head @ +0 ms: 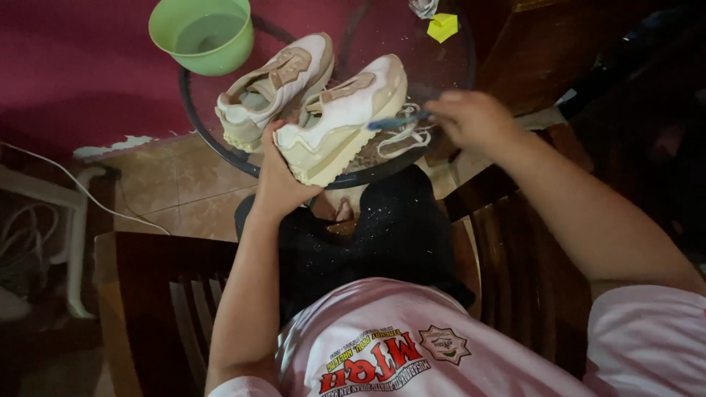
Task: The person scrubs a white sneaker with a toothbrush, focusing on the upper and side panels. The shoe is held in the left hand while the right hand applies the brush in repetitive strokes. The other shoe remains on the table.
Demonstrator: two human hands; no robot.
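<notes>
Evidently mid-scrub: the left hand (278, 176) grips the cream-and-tan sneaker (342, 121) over the round glass table (220, 140), the right hand (471, 117) pinches a blue toothbrush (397, 121) against it. Second matching sneaker (276, 84) waits beside a green plastic bowl (202, 33).

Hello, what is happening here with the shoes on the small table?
A seated person holds a beige sneaker with the left hand, gripping its heel end above the edge of a round glass table. The right hand holds a blue brush against the shoe's side. A second sneaker lies on the table beside a green bowl. A yellow object sits at the far edge.
</notes>
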